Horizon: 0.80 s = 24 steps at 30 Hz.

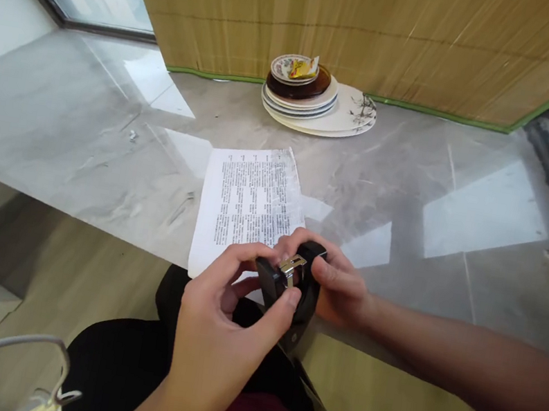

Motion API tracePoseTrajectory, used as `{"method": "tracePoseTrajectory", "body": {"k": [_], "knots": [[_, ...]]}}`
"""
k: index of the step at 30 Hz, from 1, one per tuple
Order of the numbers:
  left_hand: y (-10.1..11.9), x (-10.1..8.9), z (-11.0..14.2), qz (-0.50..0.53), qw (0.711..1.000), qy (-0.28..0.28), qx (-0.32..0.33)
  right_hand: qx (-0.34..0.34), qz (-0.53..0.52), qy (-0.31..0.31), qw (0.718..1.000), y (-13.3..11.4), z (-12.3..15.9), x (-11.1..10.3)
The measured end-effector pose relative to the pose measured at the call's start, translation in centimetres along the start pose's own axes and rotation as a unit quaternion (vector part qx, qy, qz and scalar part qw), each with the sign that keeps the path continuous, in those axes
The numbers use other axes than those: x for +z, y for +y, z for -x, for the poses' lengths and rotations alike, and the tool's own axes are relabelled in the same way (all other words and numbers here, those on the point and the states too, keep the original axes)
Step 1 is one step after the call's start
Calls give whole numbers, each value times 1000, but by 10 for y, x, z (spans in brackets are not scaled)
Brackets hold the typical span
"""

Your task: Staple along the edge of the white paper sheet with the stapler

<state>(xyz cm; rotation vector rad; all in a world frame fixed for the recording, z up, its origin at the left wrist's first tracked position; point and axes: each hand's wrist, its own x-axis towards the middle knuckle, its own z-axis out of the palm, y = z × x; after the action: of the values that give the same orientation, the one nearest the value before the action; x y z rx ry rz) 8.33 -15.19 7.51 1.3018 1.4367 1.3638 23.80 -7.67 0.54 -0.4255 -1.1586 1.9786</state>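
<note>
A black stapler (310, 289) is held up near the counter's front edge, its two arms spread apart and a metal part showing between them. My right hand (340, 280) wraps round its far side, thumb on top. From the near side, my left hand (229, 317) pinches at the stapler, with fingers at one arm and the thumb by the metal part. Whether the left fingers also hold staples cannot be made out. Just beyond my hands, printed paper sheets (241, 200) lie on the grey marble counter (81, 131), partly covered by my fingers.
Stacked plates (300, 101) stand at the back of the counter, with a small yellow packet (304, 68) on top. Behind them hangs a bamboo blind (361, 31). A small scrap (132, 135) lies at left. A white curved wire (20, 340) rises at lower left.
</note>
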Motion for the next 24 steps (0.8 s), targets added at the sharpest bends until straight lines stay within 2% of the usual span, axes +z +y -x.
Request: {"method": "tracePoseTrajectory", "body": {"k": [6,10,15,19,24], "knots": [[2,-5,-5,88,991,-28,-99,20,-94,-22,995,-1,2,1],[-3,-9,-8,117,986,-57,-107,37,-118,-10,992,-1,1,0],[-11,-11,-3,9,997,-24,-71,51,-121,-20,991,-1,1,2],[-28,-6,6,-83,996,21,-21,31,-119,-26,992,-2,0,5],[-51,4,17,-132,988,-9,75,17,-108,-24,994,0,-1,4]]}}
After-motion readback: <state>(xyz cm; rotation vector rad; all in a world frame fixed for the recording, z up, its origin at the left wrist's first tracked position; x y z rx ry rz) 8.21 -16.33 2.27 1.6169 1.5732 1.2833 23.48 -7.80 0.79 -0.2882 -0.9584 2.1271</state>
